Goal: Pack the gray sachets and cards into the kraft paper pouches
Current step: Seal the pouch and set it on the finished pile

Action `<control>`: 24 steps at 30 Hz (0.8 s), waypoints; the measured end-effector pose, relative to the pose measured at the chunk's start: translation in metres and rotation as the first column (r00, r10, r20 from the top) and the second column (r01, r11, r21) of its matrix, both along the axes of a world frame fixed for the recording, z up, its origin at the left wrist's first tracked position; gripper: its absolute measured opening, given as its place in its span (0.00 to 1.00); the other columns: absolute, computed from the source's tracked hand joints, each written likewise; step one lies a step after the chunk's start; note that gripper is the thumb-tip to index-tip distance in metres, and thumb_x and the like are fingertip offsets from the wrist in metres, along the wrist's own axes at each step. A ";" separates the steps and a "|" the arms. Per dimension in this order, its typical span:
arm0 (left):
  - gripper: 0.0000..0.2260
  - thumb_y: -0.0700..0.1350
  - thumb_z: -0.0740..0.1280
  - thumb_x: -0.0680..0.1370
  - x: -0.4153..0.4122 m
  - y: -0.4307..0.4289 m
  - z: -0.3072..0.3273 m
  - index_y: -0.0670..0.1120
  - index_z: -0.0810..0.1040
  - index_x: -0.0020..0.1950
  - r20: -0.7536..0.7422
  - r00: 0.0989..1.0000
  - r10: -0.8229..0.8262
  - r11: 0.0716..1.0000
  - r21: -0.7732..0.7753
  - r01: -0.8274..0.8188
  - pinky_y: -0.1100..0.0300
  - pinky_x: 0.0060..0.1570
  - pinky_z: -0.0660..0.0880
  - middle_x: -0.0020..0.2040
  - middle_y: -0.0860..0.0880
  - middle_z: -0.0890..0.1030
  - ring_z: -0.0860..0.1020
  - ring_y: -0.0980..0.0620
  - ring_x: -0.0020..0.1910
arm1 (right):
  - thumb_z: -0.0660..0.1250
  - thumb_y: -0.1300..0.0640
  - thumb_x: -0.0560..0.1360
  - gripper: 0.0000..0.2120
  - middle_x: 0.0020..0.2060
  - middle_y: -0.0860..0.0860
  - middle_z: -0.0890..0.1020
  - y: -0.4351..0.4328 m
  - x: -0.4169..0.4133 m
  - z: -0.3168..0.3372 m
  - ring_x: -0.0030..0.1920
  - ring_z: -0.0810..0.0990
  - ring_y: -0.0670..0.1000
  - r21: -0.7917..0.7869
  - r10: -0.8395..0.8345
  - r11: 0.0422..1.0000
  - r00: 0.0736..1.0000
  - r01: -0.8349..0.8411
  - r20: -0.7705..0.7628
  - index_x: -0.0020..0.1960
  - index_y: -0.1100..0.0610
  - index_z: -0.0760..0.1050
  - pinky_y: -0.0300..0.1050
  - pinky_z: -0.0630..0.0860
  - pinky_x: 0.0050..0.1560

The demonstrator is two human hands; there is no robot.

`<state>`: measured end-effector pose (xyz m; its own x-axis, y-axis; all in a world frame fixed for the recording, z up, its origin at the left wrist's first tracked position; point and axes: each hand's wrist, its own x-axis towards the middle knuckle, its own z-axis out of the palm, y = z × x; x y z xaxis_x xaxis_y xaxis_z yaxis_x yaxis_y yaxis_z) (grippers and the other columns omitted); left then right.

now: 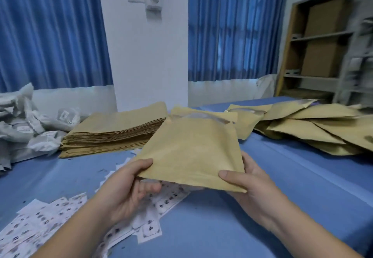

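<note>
Over the blue table (292,197), the left hand (129,185) and right hand (248,185) each keep a pinching grip on one kraft pouch (191,148).

Only 2 forearms and 2 hands of the person show. On the near left, the left forearm (80,227) and left hand (129,185) are bare. The right forearm (302,231) and right hand (248,189) on the near right are bare too. Both thumbs have short, trimmed nails.
</note>
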<state>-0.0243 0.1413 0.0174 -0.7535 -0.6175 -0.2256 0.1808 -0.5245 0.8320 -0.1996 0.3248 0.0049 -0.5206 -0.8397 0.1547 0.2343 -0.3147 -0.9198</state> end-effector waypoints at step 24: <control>0.14 0.44 0.64 0.77 -0.239 0.051 0.017 0.45 0.74 0.63 -0.179 0.956 -0.233 0.970 0.034 0.242 0.50 0.44 0.77 0.61 0.42 0.78 0.84 0.39 0.46 | 0.61 0.60 0.80 0.09 0.48 0.57 0.75 0.035 -0.232 0.015 0.41 0.81 0.57 0.241 -0.665 0.746 0.682 0.621 0.303 0.58 0.62 0.68 0.41 0.81 0.29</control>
